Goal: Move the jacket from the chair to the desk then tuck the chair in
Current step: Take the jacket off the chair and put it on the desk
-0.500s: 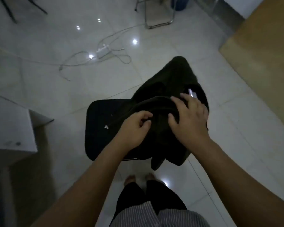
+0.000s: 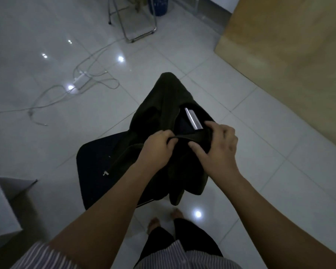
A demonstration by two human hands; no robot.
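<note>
Your left hand (image 2: 159, 146) is clenched on a fold of the dark jacket (image 2: 163, 105), its fingers (image 2: 172, 141) curled around a strip of fabric stretched across to your right hand (image 2: 219, 148). The right hand pinches the other end of that strip, thumb below and fingers over the top. The jacket is draped over the backrest of the black chair (image 2: 97, 164), bunched between your hands, with one part hanging down the back toward 12 o'clock and another drooping off the seat edge at 5 o'clock. A shiny bit of chair frame (image 2: 193, 118) shows through the opening in the cloth, just at 11 o'clock from your right hand. The wooden bench (image 2: 291, 55) lies at 2 o'clock, well apart from the chair. White cables (image 2: 81, 78) sprawl on the tiled floor (image 2: 260, 171) at 10 o'clock.
</note>
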